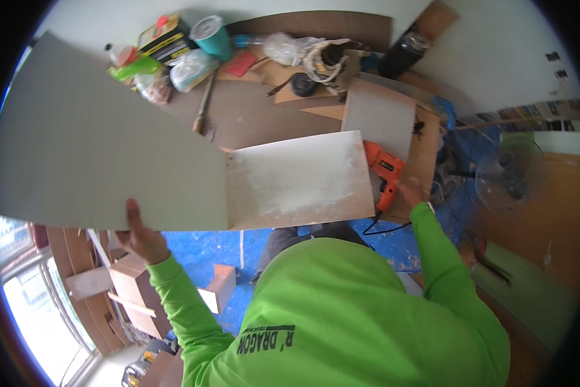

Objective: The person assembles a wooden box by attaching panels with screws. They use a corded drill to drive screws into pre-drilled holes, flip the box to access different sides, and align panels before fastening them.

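A large pale green-grey panel (109, 142) spans the left side, its right edge meeting a shorter wooden board (296, 180) with a whitish, patchy face. My left hand (144, 238) grips the panel's near edge, thumb on top and the other fingers mostly hidden below. By the board's right end lies an orange corded power drill (385, 169), its front end partly hidden behind the board. My right hand (411, 191) is at the right side of the drill's handle; its fingers are blurred, so I cannot tell whether they close on it.
Along the bench's back stand a turquoise tumbler (212, 39), a yellow-black can (167, 40), plastic bags and a black tape roll (303, 84). A brush-like tool (204, 106) lies behind the panel. A fan (510, 174) stands right; blue sheeting (199, 258) covers the floor.
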Motion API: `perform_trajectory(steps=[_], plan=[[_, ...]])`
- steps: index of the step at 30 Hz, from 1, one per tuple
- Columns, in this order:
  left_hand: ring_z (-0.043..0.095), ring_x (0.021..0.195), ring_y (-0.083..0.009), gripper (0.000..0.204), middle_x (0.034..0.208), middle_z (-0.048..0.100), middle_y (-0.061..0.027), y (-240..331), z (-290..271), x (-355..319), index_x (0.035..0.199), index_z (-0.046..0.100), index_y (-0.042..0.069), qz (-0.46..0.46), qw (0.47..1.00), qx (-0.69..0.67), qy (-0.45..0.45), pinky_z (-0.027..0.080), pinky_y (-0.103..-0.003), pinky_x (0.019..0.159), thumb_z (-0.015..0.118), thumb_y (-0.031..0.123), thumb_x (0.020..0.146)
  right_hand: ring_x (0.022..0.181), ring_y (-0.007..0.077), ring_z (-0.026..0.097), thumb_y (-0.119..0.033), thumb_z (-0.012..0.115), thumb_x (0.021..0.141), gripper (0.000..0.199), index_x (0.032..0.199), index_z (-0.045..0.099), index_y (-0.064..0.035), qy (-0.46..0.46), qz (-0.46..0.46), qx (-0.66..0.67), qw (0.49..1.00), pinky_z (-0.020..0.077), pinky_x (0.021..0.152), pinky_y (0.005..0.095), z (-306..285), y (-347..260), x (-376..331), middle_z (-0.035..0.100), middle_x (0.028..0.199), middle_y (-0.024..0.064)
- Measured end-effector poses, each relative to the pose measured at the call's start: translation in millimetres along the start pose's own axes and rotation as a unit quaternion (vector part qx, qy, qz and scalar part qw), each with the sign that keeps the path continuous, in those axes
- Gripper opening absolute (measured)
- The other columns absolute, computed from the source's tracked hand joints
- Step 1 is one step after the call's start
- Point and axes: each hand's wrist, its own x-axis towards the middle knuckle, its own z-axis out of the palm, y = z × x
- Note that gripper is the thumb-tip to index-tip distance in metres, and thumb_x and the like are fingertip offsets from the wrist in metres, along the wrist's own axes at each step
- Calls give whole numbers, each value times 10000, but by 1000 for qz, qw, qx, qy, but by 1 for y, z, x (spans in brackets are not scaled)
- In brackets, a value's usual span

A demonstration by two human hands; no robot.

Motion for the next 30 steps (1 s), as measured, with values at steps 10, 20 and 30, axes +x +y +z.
perform_trajectory(steps=[10, 20, 30], plan=[[688, 1041, -243, 346, 1208, 677, -133, -20, -31, 52, 1270, 618, -17, -31, 999, 0, -9, 619, -353, 851, 704, 114, 962, 1282, 368, 562, -392, 835, 803, 866, 1416, 441, 76, 162, -49, -43, 985, 469, 1059, 491, 30, -24, 3, 578, 1350, 276], [674, 1092, -260, 417, 1265, 656, -149, -20, -51, 57, 1324, 582, -32, -37, 999, 38, -5, 610, -377, 892, 692, 169, 977, 1258, 392, 568, -378, 861, 776, 946, 1464, 408, 86, 40, -24, -56, 997, 451, 1083, 450, 9, -37, 12, 552, 1366, 293], [673, 1060, -244, 384, 1219, 656, -160, -34, -63, 59, 1262, 620, -39, 75, 981, 175, -29, 609, -352, 852, 661, 241, 1004, 1088, 235, 652, -229, 927, 726, 890, 1398, 422, 63, 22, 32, 229, 973, 562, 914, 378, 65, 11, -4, 629, 1259, 174]])
